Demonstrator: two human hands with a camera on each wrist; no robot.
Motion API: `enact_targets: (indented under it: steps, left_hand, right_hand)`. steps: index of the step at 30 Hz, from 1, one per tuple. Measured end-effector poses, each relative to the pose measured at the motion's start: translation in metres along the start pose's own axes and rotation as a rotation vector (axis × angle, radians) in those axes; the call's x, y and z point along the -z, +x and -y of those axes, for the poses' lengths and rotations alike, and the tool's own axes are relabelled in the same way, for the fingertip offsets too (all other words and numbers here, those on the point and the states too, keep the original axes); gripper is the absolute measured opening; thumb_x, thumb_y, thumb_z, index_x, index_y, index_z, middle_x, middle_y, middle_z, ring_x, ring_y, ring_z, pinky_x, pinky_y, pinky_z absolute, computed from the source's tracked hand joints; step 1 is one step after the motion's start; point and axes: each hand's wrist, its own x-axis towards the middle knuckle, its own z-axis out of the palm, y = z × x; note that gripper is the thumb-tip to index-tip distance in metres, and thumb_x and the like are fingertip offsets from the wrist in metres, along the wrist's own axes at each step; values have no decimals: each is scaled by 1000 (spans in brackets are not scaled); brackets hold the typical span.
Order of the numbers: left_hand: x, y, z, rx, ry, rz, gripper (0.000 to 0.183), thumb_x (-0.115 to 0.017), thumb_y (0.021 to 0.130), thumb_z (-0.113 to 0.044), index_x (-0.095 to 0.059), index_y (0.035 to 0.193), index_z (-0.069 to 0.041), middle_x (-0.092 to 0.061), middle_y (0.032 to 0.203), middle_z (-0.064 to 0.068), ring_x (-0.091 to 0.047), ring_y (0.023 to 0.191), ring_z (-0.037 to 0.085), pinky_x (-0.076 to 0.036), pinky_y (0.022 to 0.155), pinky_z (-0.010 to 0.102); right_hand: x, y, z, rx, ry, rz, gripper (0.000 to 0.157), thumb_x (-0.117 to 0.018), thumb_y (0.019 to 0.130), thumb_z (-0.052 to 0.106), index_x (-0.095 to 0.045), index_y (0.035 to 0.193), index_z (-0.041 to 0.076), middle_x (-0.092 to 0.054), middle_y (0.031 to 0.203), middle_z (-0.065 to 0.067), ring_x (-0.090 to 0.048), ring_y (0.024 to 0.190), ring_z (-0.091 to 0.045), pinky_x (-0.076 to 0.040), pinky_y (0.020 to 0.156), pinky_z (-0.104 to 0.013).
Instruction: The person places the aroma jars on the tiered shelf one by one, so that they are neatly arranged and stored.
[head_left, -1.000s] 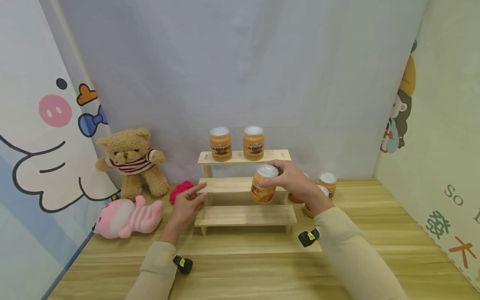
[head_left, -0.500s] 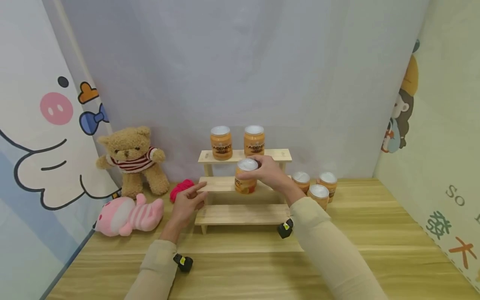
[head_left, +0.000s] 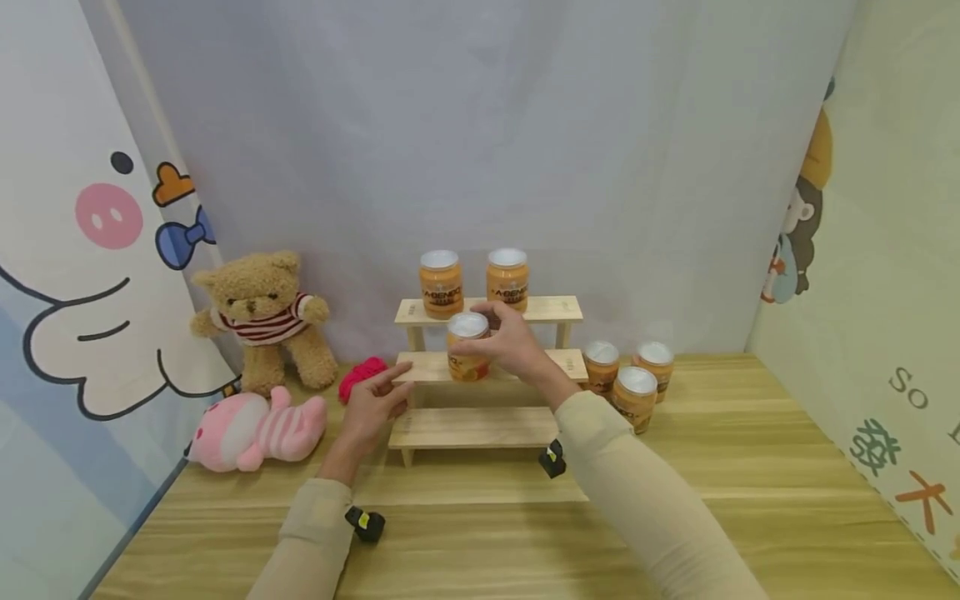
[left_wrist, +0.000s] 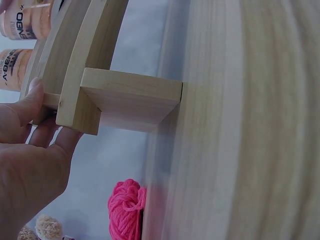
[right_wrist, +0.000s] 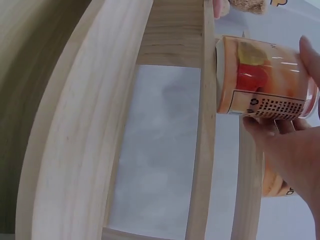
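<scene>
My right hand grips an orange jar with a silver lid, thumb and fingers round its upper part. The jar is upright at the middle tier of a three-tier wooden display rack. In the right wrist view, the base of the jar meets or nearly meets that tier's board. My left hand pinches the left end of the middle tier; the left wrist view shows the thumb on one side and fingers on the other. Two matching jars, a left one and a right one, stand on the top tier.
Right of the rack, three more jars stand grouped on the wood-grain table. Left of it lie a pink yarn ball and a pink plush toy, with a teddy bear behind. A pale curtain hangs at the back.
My right hand has carried the jar leftward along the middle tier and lower, from its right part to left of centre. The left hand has stayed at the rack's end.
</scene>
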Motion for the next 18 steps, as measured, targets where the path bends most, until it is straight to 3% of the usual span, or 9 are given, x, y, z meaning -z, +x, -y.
enact_targets:
  steps: [12, 18]
  left_hand:
    - [1, -1, -1, 9, 24, 0, 45, -67, 96, -3, -56, 139, 5, -70, 86, -1, -52, 71, 10, -46, 65, 24]
    - [1, -1, -1, 10, 14, 2, 45, -66, 96, -1, -56, 139, 4, -70, 87, 1, -54, 72, 9, -48, 68, 26]
  right_hand:
    - [-7, 4, 3, 35, -40, -51, 70, -86, 81, 16, -53, 140, -1, -56, 133, -14, -58, 120, -31, -50, 96, -43]
    - [-10, 4, 1, 54, -79, -102, 64, -87, 81, 19, -58, 135, 3, -64, 122, -11, -61, 110, -27, -51, 92, -43]
